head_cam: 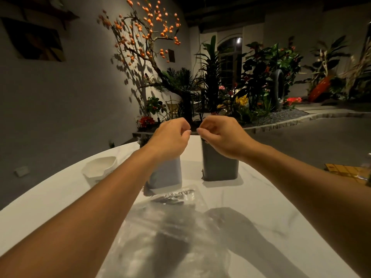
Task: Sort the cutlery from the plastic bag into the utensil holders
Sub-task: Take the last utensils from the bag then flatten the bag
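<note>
Two utensil holders stand side by side on the white table (261,207): a light grey one (168,175) on the left and a dark grey one (219,167) on the right. My left hand (170,137) hovers above the light holder, my right hand (218,135) above the dark one. Both hands have curled fingers with the fingertips close together, and I see nothing in them. The hands hide both holder tops. A clear plastic bag (170,233) lies flat in front of the holders, with dark, shiny cutlery (174,195) inside its far end.
A white bowl-like dish (100,167) sits at the table's left. A yellow patterned item (345,171) lies at the right edge. Beyond the table are a white wall, a planted bed with flowers and a paved floor.
</note>
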Available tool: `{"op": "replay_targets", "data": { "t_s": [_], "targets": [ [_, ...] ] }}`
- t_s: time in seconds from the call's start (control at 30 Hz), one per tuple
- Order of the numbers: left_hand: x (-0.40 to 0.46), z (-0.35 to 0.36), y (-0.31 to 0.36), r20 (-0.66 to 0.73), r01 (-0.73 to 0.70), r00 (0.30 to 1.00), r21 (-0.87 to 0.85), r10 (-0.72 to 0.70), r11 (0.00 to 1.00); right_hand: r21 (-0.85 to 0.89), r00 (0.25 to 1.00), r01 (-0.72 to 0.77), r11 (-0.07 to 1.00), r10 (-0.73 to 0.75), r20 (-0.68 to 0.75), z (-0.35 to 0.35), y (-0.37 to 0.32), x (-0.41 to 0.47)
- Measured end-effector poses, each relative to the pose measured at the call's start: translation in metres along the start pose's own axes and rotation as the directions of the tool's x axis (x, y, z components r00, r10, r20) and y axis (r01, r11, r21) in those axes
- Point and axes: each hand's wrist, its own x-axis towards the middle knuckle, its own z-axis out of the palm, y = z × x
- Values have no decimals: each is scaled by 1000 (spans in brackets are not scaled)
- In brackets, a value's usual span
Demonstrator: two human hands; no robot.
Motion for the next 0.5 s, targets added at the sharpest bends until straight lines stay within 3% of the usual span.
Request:
{"op": "replay_targets", "data": {
  "t_s": [0.17,0.27,0.33,0.4,0.47,0.5],
  "targets": [
    [-70,-31,-3,-39,98,994,-74,-101,992,20,989,49,999,-52,141,7,-57,-38],
    [-120,-45,-6,92,182,981,-115,-172,976,25,943,13,1000,-21,332,8,-88,-61],
    [-148,-52,-12,284,229,942,-158,-178,961,-20,858,-45,999,49,511,10,-104,-72],
    [-170,-54,-23,446,263,878,-143,-175,954,-85,711,-134,987,155,686,18,-118,-82],
    [-182,-48,-35,495,212,850,-6,-181,977,-178,543,-192,965,255,800,36,-128,-94],
    [-187,-43,-41,489,162,853,86,-183,983,-230,495,-171,958,285,821,49,-129,-100]
  ]
}}
